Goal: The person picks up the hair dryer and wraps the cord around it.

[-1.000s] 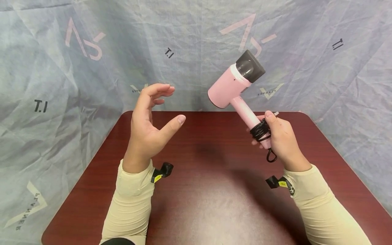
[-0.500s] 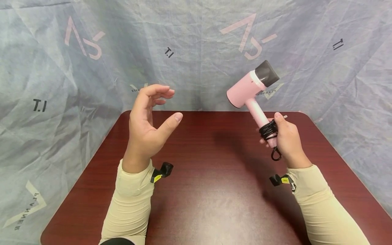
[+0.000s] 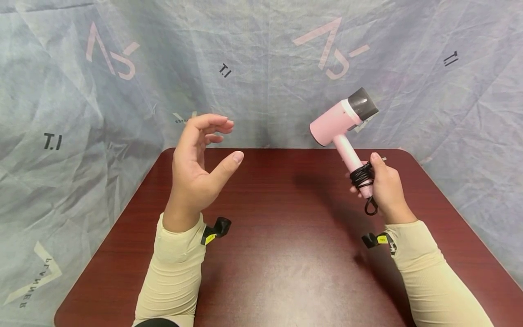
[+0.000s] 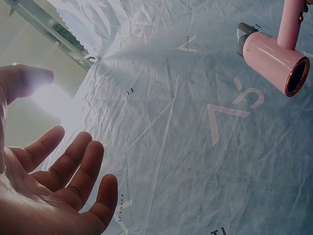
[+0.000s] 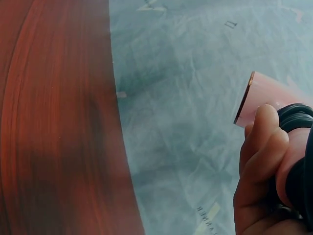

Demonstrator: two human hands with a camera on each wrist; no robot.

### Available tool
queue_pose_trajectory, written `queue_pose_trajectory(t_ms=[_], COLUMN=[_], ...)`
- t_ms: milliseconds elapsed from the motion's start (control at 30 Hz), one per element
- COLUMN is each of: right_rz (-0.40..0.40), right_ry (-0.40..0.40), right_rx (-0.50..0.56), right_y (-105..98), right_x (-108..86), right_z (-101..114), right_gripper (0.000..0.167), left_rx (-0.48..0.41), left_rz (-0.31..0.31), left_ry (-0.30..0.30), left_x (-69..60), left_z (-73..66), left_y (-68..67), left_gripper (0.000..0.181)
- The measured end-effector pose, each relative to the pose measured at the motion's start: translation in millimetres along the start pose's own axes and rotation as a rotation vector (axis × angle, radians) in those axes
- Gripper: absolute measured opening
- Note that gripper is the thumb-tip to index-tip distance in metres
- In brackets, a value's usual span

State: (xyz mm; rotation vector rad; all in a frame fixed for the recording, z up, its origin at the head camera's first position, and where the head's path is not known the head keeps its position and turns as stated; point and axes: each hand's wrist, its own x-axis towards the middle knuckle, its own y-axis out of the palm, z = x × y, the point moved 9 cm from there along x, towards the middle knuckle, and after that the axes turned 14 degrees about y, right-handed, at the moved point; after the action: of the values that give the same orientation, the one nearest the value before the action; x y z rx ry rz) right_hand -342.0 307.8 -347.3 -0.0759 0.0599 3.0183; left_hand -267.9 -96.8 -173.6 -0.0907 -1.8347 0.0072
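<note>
My right hand (image 3: 387,190) grips a pink hair dryer (image 3: 333,123) by the lower part of its handle, above the table's right side. The dryer tilts, its dark nozzle (image 3: 362,104) pointing up and to the right. A black cord (image 3: 362,176) is wound round the handle under my fingers, and one loop hangs below. In the right wrist view, curled fingers (image 5: 266,142) lie against the handle and cord. My left hand (image 3: 196,168) is raised over the table's left side, fingers loosely bent and thumb apart, holding nothing. The left wrist view shows its palm (image 4: 54,196) and the dryer away from it.
A dark red wooden table (image 3: 261,254) with rounded corners spreads under both hands. Grey printed cloth (image 3: 261,54) hangs behind it and along both sides. Small black cameras (image 3: 220,227) sit on both wrists, over cream sleeves.
My right hand has carried the hair dryer to the right and slightly down, mostly in the first half second. The left hand has stayed almost still.
</note>
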Motion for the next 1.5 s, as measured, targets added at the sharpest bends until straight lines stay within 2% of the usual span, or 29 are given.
queue_pose_trajectory(t_ms=[600, 900, 1133, 1500], right_rz=[-0.060, -0.031, 0.004, -0.037], right_ry=[0.168, 0.213, 0.234, 0.293], right_rx=[0.035, 0.069, 0.111, 0.107], right_y=[-33.5, -41.1, -44.6, -55.1], right_x=[12.5, 16.3, 17.3, 16.5], right_z=[-37.6, -49.8, -55.0, -60.3], right_gripper=[0.063, 0.065, 0.061, 0.065], left_rx=[-0.021, -0.020, -0.022, -0.007], left_rz=[0.013, 0.009, 0.013, 0.030], left_ry=[-0.008, -0.008, -0.006, -0.006], left_x=[-3.8, -3.3, -2.4, -2.2], left_z=[-6.8, -7.5, -8.7, -9.2], left_y=[5.4, 5.1, 6.2, 5.9], left_gripper=[0.044, 0.043, 0.042, 0.042])
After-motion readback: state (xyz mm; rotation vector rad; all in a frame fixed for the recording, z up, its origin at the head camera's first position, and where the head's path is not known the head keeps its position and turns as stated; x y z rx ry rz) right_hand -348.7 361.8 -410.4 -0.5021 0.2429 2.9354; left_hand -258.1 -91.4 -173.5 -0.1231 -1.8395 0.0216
